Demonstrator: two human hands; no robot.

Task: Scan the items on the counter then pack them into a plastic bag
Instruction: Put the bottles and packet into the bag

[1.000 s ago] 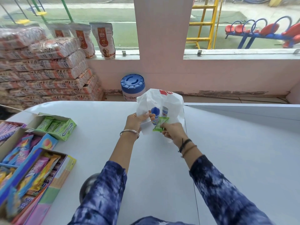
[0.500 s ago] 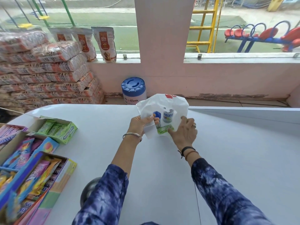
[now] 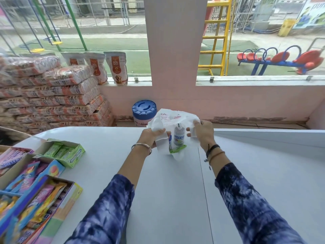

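Two hands are engaged on one white bag [image 3: 173, 118] in the head view, the only view supplied. The left hand [image 3: 151, 137] is clamped on the bag's near left edge and handle strip; the right hand [image 3: 200, 132] is pinched on the right edge, so that the mouth is held apart towards the camera. The bag rests on the desk [image 3: 175, 191], at its far middle.

Inside the mouth three items are seen: a clear bottle [image 3: 178, 136] standing upright, a blue-capped bottle [image 3: 170, 140] just beside it and largely hidden by the handle strip, and a green packet [image 3: 177, 149] lying at their base. Packing is therefore judged nearly complete; no loose item is seen on the bare desk near the bag. Whether scanning has been done cannot be told, and no scanner is in view. Closing or handing over the bag is judged to be what remains.

Legible writing: "DOHS" or similar on the clear bottle, uncertain; "DOUBLEMINT" on the green carton [image 3: 65, 152] at left; "DOG" on the pouches [image 3: 117, 67] on the sill. Red print on the bag is unreadable.
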